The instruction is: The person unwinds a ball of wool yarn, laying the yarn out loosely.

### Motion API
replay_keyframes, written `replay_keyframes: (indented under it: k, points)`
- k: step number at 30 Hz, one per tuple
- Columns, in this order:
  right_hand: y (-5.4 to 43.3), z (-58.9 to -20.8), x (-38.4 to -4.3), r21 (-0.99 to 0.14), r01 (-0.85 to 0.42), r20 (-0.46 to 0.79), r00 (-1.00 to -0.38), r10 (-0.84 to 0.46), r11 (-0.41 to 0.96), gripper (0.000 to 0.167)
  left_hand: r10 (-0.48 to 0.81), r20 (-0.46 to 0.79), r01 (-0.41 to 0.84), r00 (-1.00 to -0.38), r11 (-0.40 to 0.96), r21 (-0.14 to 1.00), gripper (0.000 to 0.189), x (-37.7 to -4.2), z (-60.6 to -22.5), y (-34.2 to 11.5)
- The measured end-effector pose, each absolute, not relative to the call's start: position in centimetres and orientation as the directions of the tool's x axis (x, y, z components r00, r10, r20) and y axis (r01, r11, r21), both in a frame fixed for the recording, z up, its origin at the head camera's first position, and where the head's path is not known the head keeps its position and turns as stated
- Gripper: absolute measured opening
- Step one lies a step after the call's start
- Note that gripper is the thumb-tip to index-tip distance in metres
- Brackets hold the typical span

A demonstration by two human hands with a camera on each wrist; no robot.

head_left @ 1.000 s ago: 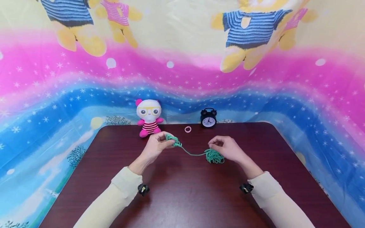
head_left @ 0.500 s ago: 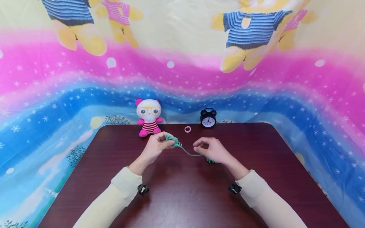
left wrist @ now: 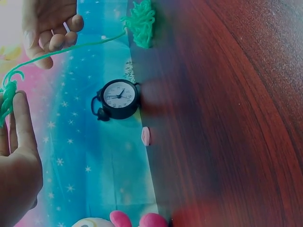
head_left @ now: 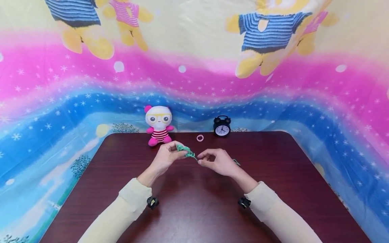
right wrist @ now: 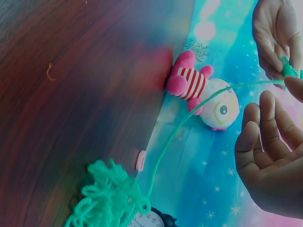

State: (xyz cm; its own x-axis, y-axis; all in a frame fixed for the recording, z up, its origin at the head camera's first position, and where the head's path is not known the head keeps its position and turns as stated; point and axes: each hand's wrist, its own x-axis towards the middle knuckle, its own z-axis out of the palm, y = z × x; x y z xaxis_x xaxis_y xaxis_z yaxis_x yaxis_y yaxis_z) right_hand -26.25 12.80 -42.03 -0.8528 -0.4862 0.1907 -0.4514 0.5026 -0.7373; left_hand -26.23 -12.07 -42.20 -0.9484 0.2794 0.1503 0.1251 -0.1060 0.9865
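A small bundle of green yarn (head_left: 185, 150) is pinched between the thumb and fingers of my left hand (head_left: 164, 158). From it a single green strand (left wrist: 85, 46) runs to a looser green yarn pile (left wrist: 142, 23), which my right forearm and hand mostly hide in the head view. My right hand (head_left: 217, 161) is close to the bundle, fingers loosely bent and a gap between thumb and forefinger. The strand passes by its fingertips; whether they touch it is unclear. In the right wrist view the pile (right wrist: 106, 196) hangs in loose loops.
At the back of the dark wooden table (head_left: 194, 209) sit a pink-and-white plush panda (head_left: 159, 123), a pink ring-shaped band (head_left: 200, 138) and a black alarm clock (head_left: 222, 126). A printed cloth (head_left: 194, 84) hangs behind the table.
My right hand has moved left from beside the yarn pile to just short of the bundle, now covering most of the pile. My left hand keeps its place and its pinch.
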Motion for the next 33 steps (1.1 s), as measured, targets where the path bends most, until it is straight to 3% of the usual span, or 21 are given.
replay_keyframes:
  k: [8, 18, 26, 33]
  points:
    - [12.2, -42.4, -26.4, -0.712, -0.502, 0.227, -0.826, -0.516, 0.491, 0.011, 0.296, 0.147, 0.124, -0.944, -0.097, 0.988, 0.025, -26.3, -42.3, -12.0]
    - [13.1, -42.8, -26.9, -0.708, -0.459, 0.191, -0.856, -0.481, 0.536, 0.005, 0.285, 0.141, 0.112, -0.948, -0.116, 0.987, 0.018, -26.3, -42.3, -12.2]
    - [15.0, -42.3, -27.3, -0.674, -0.434, 0.201, -0.886, -0.417, 0.597, 0.006, 0.295, 0.135, 0.108, -0.946, -0.106, 0.988, 0.038, -26.2, -42.3, -12.5]
    - [16.7, -41.6, -27.7, -0.684, -0.402, 0.211, -0.908, -0.363, 0.608, 0.008, 0.325, 0.127, 0.120, -0.937, -0.043, 0.992, 0.043, -26.3, -42.5, -12.7]
